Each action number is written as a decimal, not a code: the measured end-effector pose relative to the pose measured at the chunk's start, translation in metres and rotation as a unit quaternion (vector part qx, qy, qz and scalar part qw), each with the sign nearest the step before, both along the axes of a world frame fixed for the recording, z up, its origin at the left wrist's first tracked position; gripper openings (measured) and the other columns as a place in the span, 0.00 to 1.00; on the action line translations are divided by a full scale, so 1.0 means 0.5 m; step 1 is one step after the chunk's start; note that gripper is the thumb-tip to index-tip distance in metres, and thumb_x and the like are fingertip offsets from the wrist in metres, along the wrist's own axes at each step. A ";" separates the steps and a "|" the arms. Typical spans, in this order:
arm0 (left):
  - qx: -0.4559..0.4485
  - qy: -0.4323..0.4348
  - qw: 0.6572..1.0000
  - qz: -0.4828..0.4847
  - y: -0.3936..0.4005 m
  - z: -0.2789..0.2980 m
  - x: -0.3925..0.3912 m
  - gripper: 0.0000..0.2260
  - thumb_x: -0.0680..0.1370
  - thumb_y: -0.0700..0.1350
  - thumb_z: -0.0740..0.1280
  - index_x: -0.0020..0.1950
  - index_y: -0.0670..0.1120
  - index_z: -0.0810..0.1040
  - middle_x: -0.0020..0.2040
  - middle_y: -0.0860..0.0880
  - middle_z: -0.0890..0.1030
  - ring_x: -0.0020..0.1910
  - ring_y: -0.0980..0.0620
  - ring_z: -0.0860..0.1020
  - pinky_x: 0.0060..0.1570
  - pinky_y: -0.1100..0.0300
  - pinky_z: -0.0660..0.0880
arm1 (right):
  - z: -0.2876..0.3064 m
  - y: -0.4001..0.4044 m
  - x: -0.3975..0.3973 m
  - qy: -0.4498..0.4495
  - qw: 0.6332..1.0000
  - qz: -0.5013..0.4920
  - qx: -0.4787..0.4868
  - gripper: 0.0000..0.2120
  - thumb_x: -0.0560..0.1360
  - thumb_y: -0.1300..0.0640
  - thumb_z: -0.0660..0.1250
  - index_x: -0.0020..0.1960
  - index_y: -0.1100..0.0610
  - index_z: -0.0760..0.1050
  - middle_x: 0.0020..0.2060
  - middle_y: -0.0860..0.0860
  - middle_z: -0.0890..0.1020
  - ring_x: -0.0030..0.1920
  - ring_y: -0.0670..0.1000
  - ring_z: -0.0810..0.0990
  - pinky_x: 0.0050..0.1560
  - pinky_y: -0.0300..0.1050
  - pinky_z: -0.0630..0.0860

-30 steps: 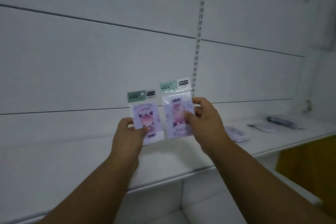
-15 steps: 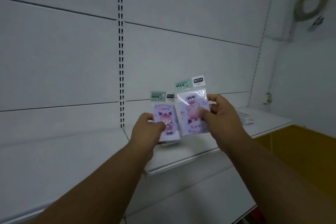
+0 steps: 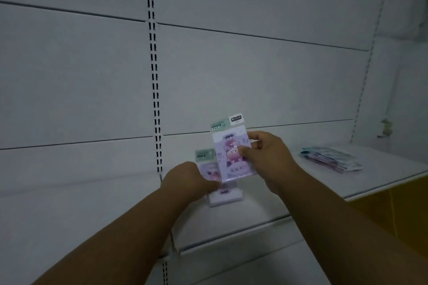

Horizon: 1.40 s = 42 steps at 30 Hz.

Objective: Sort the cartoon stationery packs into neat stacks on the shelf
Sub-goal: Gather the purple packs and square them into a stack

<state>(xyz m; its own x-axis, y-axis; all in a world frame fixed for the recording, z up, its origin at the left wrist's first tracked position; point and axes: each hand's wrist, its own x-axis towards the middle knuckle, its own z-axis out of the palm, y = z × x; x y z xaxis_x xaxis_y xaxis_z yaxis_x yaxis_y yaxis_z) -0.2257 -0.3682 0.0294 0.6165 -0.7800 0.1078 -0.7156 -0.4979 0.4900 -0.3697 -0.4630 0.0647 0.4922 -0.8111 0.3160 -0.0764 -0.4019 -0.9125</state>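
Note:
My right hand [image 3: 264,157] grips a cartoon stationery pack [image 3: 229,152] upright by its right edge; it has a green header card and a purple cartoon picture. Lower and to the left, my left hand [image 3: 187,180] holds a second pack [image 3: 206,164], tilted down over a small pile of packs [image 3: 225,199] lying on the white shelf [image 3: 266,206]. My left hand hides most of that second pack. The right-hand pack overlaps it in front.
A fanned stack of other packs [image 3: 331,159] lies on the shelf at the far right. A slotted upright rail [image 3: 154,71] runs down the white back panel. Below the shelf's right end is a yellow surface [image 3: 398,220].
My left hand has dropped with its pack down to the pile on the shelf. My right hand stays raised with its pack. The view has shifted right, toward the far stack.

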 end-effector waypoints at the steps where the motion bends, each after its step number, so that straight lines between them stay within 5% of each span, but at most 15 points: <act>1: 0.009 -0.028 0.999 0.022 -0.004 -0.004 0.009 0.18 0.70 0.64 0.71 0.37 0.50 0.74 0.34 0.53 0.75 0.35 0.54 0.75 0.32 0.62 0.70 | -0.005 -0.009 0.009 0.008 1.000 0.005 0.005 0.08 0.74 0.61 0.70 0.52 0.55 0.78 0.43 0.54 0.86 0.38 0.51 0.87 0.43 0.54 0.84; 4: -0.058 -0.029 0.995 0.073 -0.013 -0.011 0.023 0.17 0.78 0.59 0.62 0.40 0.46 0.75 0.37 0.48 0.80 0.37 0.49 0.78 0.36 0.59 0.74 | -0.022 -0.036 0.031 0.035 0.999 0.020 0.012 0.06 0.73 0.61 0.71 0.50 0.58 0.79 0.42 0.55 0.86 0.38 0.52 0.87 0.44 0.55 0.84; 7: -0.222 0.197 0.953 0.059 -0.024 -0.005 0.018 0.18 0.83 0.52 0.57 0.48 0.42 0.80 0.42 0.45 0.84 0.37 0.47 0.81 0.40 0.55 0.79 | -0.031 -0.050 0.043 0.075 0.996 0.050 0.013 0.06 0.74 0.59 0.71 0.50 0.57 0.79 0.42 0.53 0.86 0.37 0.50 0.87 0.44 0.52 0.84; 10: -0.269 0.265 0.923 0.070 -0.037 0.006 0.022 0.14 0.82 0.48 0.63 0.47 0.38 0.80 0.41 0.43 0.85 0.33 0.50 0.79 0.35 0.57 0.78 | -0.035 -0.056 0.054 0.119 0.992 0.046 -0.018 0.04 0.73 0.56 0.72 0.47 0.54 0.79 0.41 0.51 0.86 0.37 0.48 0.86 0.41 0.47 0.84; 14: -0.234 0.215 0.943 0.100 -0.053 0.013 0.047 0.12 0.78 0.46 0.68 0.44 0.37 0.81 0.37 0.45 0.84 0.29 0.52 0.78 0.28 0.62 0.74 | -0.045 -0.065 0.074 0.238 0.963 0.015 -0.128 0.08 0.72 0.51 0.72 0.41 0.55 0.80 0.34 0.49 0.83 0.34 0.48 0.83 0.34 0.39 0.78; 22: -0.052 0.013 0.994 0.099 -0.077 -0.024 0.114 0.18 0.75 0.57 0.68 0.37 0.42 0.81 0.34 0.46 0.85 0.29 0.51 0.80 0.40 0.58 0.79 | -0.074 -0.068 0.123 0.383 0.901 -0.063 -0.193 0.18 0.71 0.41 0.69 0.33 0.51 0.68 0.29 0.48 0.75 0.29 0.46 0.74 0.31 0.40 0.69; 27: 0.019 -0.066 0.994 0.085 -0.071 -0.043 0.110 0.25 0.79 0.65 0.57 0.45 0.44 0.78 0.47 0.44 0.84 0.47 0.45 0.82 0.47 0.55 0.76 | -0.091 -0.072 0.123 0.400 0.903 -0.032 -0.155 0.21 0.76 0.39 0.60 0.35 0.54 0.70 0.30 0.49 0.75 0.33 0.48 0.76 0.36 0.41 0.73; 33: 0.021 -0.053 0.996 0.062 -0.083 -0.055 0.066 0.23 0.78 0.61 0.60 0.56 0.44 0.81 0.54 0.44 0.83 0.52 0.47 0.81 0.48 0.58 0.74 | -0.098 -0.075 0.131 0.354 0.932 0.014 -0.069 0.17 0.75 0.45 0.65 0.34 0.53 0.69 0.29 0.49 0.73 0.33 0.49 0.75 0.29 0.38 0.66; 37: 0.009 0.002 0.998 0.063 -0.082 -0.052 0.065 0.19 0.77 0.61 0.63 0.42 0.45 0.78 0.42 0.46 0.82 0.41 0.49 0.77 0.37 0.60 0.70 | -0.092 -0.082 0.128 0.294 0.955 0.040 -0.006 0.13 0.73 0.51 0.69 0.33 0.53 0.70 0.29 0.49 0.75 0.28 0.46 0.73 0.23 0.35 0.66; 39: -0.004 0.023 0.997 0.072 -0.079 -0.052 0.061 0.20 0.77 0.62 0.62 0.34 0.47 0.72 0.32 0.50 0.74 0.34 0.52 0.73 0.30 0.61 0.65 | -0.092 -0.084 0.129 0.261 0.963 0.061 0.027 0.10 0.72 0.51 0.71 0.38 0.56 0.75 0.31 0.49 0.76 0.28 0.45 0.74 0.19 0.31 0.65; 42: -0.054 0.061 0.995 0.057 -0.076 -0.052 0.055 0.16 0.78 0.60 0.63 0.40 0.48 0.73 0.35 0.52 0.76 0.33 0.56 0.73 0.29 0.65 0.67 | -0.097 -0.090 0.138 0.188 0.974 0.080 0.093 0.14 0.72 0.54 0.72 0.53 0.62 0.80 0.36 0.52 0.82 0.32 0.47 0.80 0.23 0.32 0.72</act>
